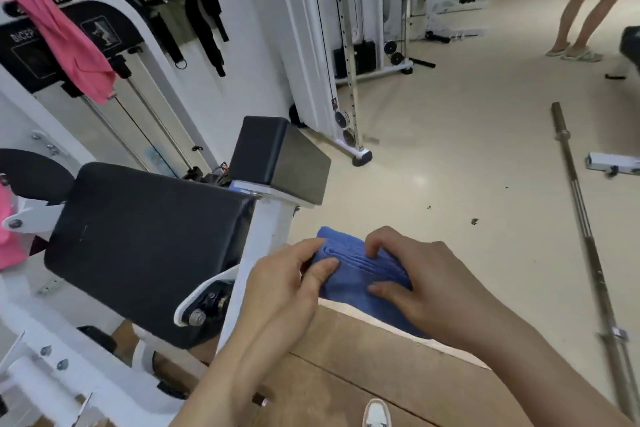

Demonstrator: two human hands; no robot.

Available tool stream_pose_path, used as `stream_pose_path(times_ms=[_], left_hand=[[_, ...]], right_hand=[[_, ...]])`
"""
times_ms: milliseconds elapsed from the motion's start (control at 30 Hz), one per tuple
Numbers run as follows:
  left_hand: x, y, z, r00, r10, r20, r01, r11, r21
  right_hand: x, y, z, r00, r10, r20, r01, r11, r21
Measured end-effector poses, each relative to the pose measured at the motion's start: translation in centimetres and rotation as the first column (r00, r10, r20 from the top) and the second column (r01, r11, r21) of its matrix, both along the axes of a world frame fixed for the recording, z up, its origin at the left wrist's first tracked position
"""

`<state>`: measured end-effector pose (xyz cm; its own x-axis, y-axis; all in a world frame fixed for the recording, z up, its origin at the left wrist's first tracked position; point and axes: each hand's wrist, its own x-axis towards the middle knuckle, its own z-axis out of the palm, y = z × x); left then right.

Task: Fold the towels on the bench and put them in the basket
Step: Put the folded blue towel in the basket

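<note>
So the blue towel [356, 270] is already down to a small thick bundle; you can see the stacked layers along its top edge. It sits right at the far edge of the wooden tabletop [381, 378], partly hanging past it over the floor, with both hands on it.

The left hand [284, 288] has the left end pinched, thumb on top and the other fingers [304, 250] curled round the corner. The right hand [429, 291] grips the right side, fingers hooked over the far edge and thumb pressed flat on the near face. My guess is it's held from both ends like that so the layers don't slide apart or spring open. A folded towel this thick likes to unroll the second you let go of one side.

Folding on this one looks basically done, so I'd say the next job is carrying it to the basket. I can't see the basket anywhere in the shot, so no idea which way that is.

There's more to do too. A pink towel [69, 42] is draped over the top of the weight machine [145, 246] on the left, not folded. Off to the right a barbell [581, 211] lies on the floor, worth not tripping on.
</note>
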<state>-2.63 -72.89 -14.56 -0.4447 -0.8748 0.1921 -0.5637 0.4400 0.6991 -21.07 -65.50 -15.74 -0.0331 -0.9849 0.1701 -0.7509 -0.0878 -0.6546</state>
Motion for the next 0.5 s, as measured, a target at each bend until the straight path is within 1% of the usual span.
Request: stream_pose_path(times_ms=[100,133,200,233,267,300,333,367,400,433,500], left_hand=[[-3.4,-1.2,-0.4,0.996,-0.053,0.073,0.046,0.995,0.090],[-4.6,-1.7,-0.5,0.991,-0.061,0.119,0.051,0.995,0.085],[-7.1,-3.0,-1.1,0.980,-0.057,0.189,0.063,0.998,-0.026],[-8.4,-3.6,-1.3,0.979,-0.056,0.198,0.073,0.994,-0.080],[-9.8,-4.5,-1.5,0.978,-0.071,0.195,0.088,0.993,-0.081],[-11.1,-5.6,-1.6,0.985,-0.096,0.144,0.098,0.995,-0.007],[-12.5,-6.9,-1.5,0.994,-0.098,0.044,0.092,0.987,0.133],[-13.8,-8.3,-1.4,0.994,-0.062,-0.088,0.085,0.953,0.291],[-15.2,-9.6,-1.3,0.979,-0.002,-0.206,0.088,0.908,0.410],[-16.4,-10.7,-1.0,0.958,0.045,-0.283,0.093,0.885,0.457],[-18.9,-12.9,-0.5,0.929,0.092,-0.359,0.082,0.895,0.439]], right_hand=[[-3.3,-1.4,-0.5,0.994,-0.013,-0.110,0.015,1.000,0.018],[-4.6,-2.2,-0.6,0.992,-0.010,-0.129,0.014,0.999,0.034],[-7.3,-4.0,-0.6,0.990,0.008,-0.141,0.004,0.997,0.080],[-8.7,-4.9,-0.3,0.990,0.020,-0.140,-0.005,0.994,0.108],[-10.3,-6.0,0.0,0.992,0.029,-0.127,-0.012,0.991,0.130],[-11.8,-7.1,0.4,0.995,0.032,-0.098,-0.016,0.987,0.160],[-13.4,-8.4,0.9,0.998,0.028,-0.061,-0.016,0.983,0.186],[-15.0,-9.7,1.5,0.999,0.018,-0.035,-0.010,0.977,0.212],[-16.5,-11.0,2.0,1.000,0.008,-0.023,-0.003,0.972,0.236],[-17.8,-12.3,2.3,1.000,0.001,-0.019,0.004,0.968,0.251],[-19.7,-14.6,2.7,0.998,-0.013,-0.054,0.024,0.977,0.213]])
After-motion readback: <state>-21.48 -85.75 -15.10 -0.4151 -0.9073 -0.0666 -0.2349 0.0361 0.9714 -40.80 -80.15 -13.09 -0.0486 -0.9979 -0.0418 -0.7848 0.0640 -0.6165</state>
